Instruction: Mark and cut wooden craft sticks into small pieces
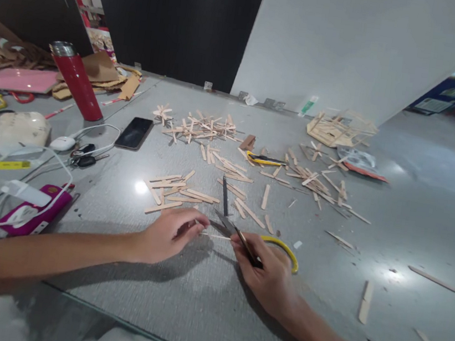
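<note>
My left hand (171, 234) is closed, with thumb and fingertips pinching one end of a thin wooden stick (216, 236) seen nearly edge-on. My right hand (270, 277) is wrapped round a pair of scissors (229, 225) with a yellow loop handle, and its fingertips touch the stick's other end. The blades point up and left, just above the stick and toward my left hand. A dark pen-like tool (225, 195) lies just beyond the blade tips. Loose craft sticks (197, 195) lie beyond my left hand.
A yellow utility knife (266, 159) lies among piled sticks. Glued stick clusters (203, 127) and a stick frame (337, 130) are farther back. A phone (134, 132), red bottle (77, 83), keys (86, 161), cables and a purple pouch (40, 212) are on the left. Sticks lie scattered right.
</note>
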A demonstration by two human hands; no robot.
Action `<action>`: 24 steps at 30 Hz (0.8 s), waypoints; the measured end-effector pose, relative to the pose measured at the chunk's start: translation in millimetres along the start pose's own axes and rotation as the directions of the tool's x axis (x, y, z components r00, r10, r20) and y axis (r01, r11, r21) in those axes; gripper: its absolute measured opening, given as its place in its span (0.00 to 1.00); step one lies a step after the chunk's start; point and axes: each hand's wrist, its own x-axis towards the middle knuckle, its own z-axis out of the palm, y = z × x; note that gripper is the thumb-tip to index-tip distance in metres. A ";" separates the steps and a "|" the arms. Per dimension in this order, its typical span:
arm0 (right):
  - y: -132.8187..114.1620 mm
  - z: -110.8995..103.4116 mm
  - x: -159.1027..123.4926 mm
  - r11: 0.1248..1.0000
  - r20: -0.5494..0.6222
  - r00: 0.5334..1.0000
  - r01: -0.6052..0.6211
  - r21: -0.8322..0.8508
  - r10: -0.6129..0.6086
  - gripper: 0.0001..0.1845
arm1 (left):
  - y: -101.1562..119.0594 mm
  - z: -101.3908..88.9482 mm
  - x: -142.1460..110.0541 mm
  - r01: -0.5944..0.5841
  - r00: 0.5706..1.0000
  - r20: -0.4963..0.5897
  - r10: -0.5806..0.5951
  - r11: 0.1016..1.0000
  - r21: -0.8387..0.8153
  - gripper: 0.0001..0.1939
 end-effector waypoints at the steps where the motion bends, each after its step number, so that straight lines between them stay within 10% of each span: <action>1: -0.6 -0.4 0.4 1.000 -0.012 1.000 0.012 -0.006 -0.012 0.08 | 0.7 -0.6 0.3 -0.015 1.000 0.018 0.014 1.000 0.026 0.11; 24: 7.5 7.6 -6.1 0.992 -0.020 0.994 0.106 -0.065 -0.107 0.10 | -5.6 6.5 -4.2 -0.137 0.990 0.032 0.134 0.986 0.096 0.04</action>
